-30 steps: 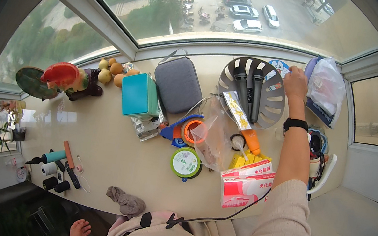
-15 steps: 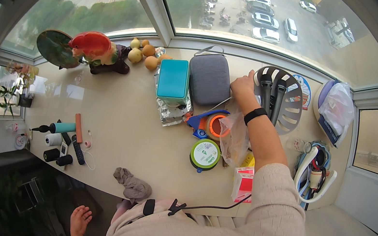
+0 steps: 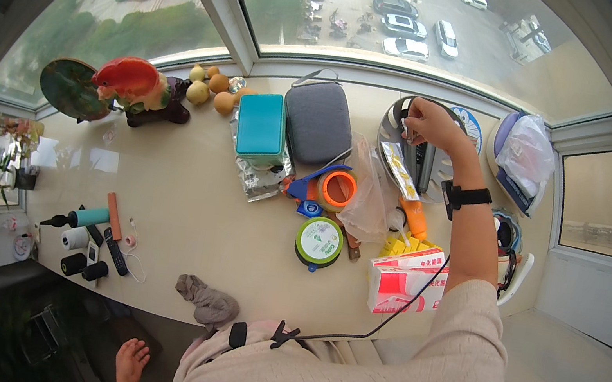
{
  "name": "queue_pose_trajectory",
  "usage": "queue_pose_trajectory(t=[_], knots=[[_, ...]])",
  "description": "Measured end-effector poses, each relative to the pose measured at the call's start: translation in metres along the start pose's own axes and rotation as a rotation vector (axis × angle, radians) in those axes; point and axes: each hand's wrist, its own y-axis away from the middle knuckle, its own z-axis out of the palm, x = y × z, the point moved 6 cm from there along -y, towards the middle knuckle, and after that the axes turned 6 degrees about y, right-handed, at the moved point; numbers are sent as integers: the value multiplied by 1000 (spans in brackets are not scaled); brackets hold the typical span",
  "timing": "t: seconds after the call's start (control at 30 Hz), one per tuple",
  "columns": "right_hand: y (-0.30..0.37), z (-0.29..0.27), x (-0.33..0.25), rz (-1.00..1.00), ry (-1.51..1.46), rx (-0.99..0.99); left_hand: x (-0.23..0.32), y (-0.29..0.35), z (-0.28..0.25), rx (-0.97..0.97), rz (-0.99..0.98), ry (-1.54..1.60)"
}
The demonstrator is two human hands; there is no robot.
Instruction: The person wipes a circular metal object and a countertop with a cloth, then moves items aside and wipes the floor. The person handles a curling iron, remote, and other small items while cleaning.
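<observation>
My right hand is above a dark grey slotted basket at the back right, its fingers pinched together. A narrow, flat white-and-yellow packet hangs just below the fingertips; the exact grip is partly hidden. Inside the basket lie dark microphones, partly covered by the packet and hand. Low on the left, away from the table, my left hand rests with loosely bent fingers and holds nothing. A clear plastic bag and an orange tube lie on the near side of the basket.
Left of the basket stand a grey case and a teal box. Nearer are an orange tape roll, a round green-rimmed tin and a red-and-white tissue pack. A black cable crosses the table's near edge.
My right hand has moved right from beside the grey case to over the basket. The white-and-yellow packet now shows beneath it. My left hand stays low. The whole view has shifted slightly.
</observation>
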Motion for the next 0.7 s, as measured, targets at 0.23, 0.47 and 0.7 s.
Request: queue_pose_trajectory(t=[0.23, 0.47, 0.7], knots=[[1, 7, 87, 98, 347, 142, 13, -8, 15, -71, 37, -84], [27, -41, 163, 393, 522, 464, 14, -17, -10, -34, 23, -134], [75, -46, 275, 904, 263, 664, 4, -38, -40, -135, -100, -117]])
